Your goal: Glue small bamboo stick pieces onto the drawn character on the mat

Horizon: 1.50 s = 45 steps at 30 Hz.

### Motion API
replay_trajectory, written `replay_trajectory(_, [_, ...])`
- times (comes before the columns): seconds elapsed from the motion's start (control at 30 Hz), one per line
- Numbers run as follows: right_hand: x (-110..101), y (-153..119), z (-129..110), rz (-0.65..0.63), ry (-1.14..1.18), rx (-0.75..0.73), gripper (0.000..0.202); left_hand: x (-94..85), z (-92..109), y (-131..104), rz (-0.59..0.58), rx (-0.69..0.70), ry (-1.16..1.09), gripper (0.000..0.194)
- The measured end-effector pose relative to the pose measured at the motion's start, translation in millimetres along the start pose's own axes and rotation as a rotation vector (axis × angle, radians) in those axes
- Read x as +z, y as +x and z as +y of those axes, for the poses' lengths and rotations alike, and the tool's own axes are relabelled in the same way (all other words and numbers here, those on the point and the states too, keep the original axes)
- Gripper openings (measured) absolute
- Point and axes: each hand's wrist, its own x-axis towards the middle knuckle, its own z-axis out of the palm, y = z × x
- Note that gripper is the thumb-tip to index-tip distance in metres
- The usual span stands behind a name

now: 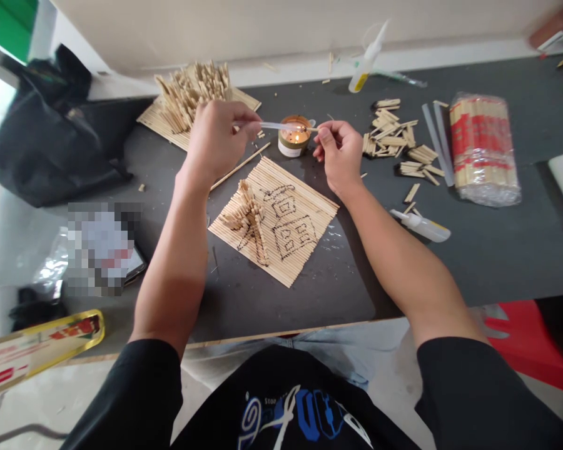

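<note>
My left hand [228, 131] grips a translucent glue stick [274, 125], its far end over a lit candle in a small tin [291, 149]. From the right, my right hand [340, 150] pinches a short wooden stick [312, 129], whose tip meets or nearly meets the glue stick's end above the flame. Below them lies a square mat of wooden sticks [298, 265] with a character drawn in dark dotted lines. Short sticks [249, 212] stand glued upright along the left part of that drawing. A long thin stick [241, 165] lies between the mat and the candle.
Behind my left hand, a second mat [248, 98] carries many upright sticks. At right are loose short sticks [389, 134], glue sticks [437, 144], a wrapped stick bundle [485, 150] and a glue bottle [422, 226]. Another bottle [366, 62] stands behind. A black bag [51, 137] rests left.
</note>
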Motion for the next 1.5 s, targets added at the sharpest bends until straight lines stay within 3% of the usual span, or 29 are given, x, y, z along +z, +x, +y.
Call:
replay_trajectory(0.1, [-0.5,-0.3,-0.5,-0.006,0.022,0.004,0.057,1.4,-3.7,2.6,0.014,-0.021,0.006,0.021])
replay_trajectory(0.23, [-1.1,1.8,3.6,-0.008,-0.002,-0.009,0.059,-0.5,-4.2,3.5,-0.004,-0.024,0.030,0.011])
replay_trajectory(0.4, [0.0,3.1,7.1,0.004,-0.026,-0.045,0.062,-1.4,-3.6,4.1,-0.005,-0.039,0.045,0.011])
replay_trajectory(0.6, [-0.7,3.1,9.5,-0.014,-0.043,-0.082,0.060,3.3,-6.1,3.2,0.055,-0.026,0.054,0.016])
replay_trajectory(0.73, [-0.4,3.5,10.5,-0.006,-0.018,-0.091,0.061,0.9,-3.0,3.2,0.006,-0.036,0.057,0.012])
replay_trajectory(1.03, [1.4,0.6,2.0,-0.016,0.027,-0.024,0.054,1.0,4.5,2.3,0.026,-0.002,0.078,0.020])
replay_trajectory(1.3, [2.0,-3.2,-10.0,0.051,0.061,0.041,0.057,-0.4,5.4,3.1,-0.009,0.014,0.101,0.010])
replay_trajectory(1.5, [-0.1,-1.0,-2.3,0.022,0.063,0.048,0.051,-1.2,6.1,2.9,-0.035,-0.012,-0.024,0.008])
